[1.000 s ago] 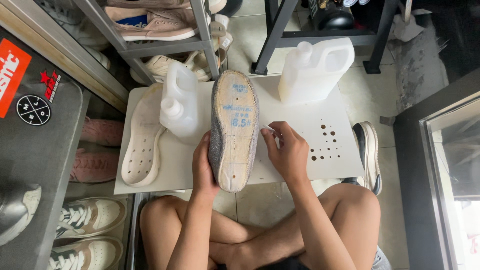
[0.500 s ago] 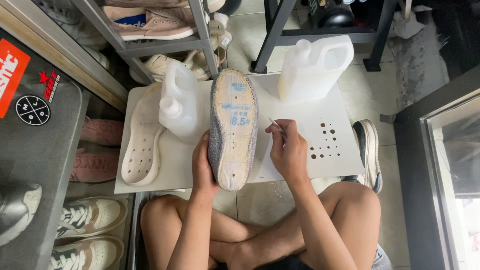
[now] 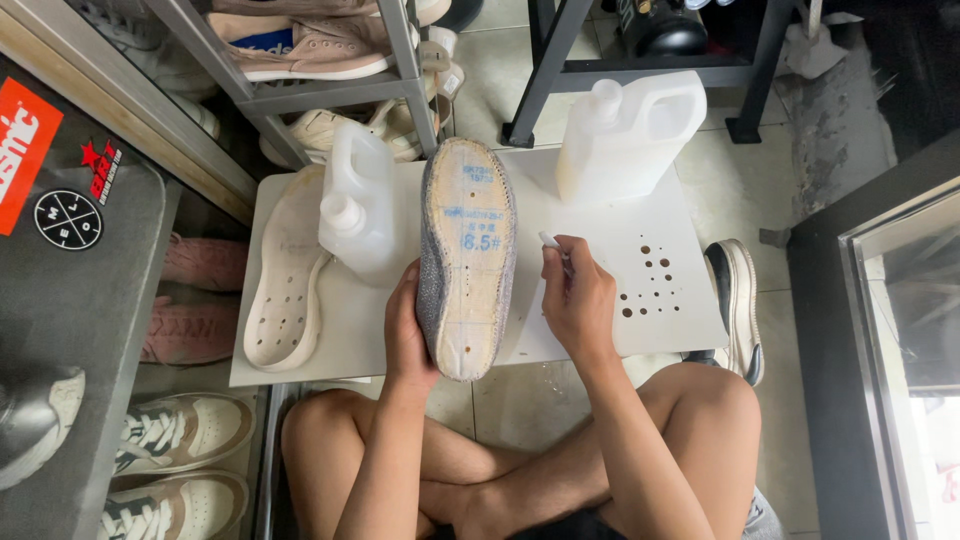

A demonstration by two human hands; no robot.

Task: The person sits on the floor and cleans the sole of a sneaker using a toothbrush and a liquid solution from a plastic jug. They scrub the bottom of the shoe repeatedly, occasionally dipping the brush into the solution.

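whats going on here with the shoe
A person sits cross-legged at a low white board. The left hand holds a grey knit shoe upper with its pale bottom facing up. The right hand pinches a small white-tipped tool just beside it. Two translucent plastic jugs and a perforated insole sit on the board.

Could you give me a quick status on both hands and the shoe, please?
Left hand grips shoe, bottom facing up. Right hand pinches small white tool beside it. Two jugs close behind.
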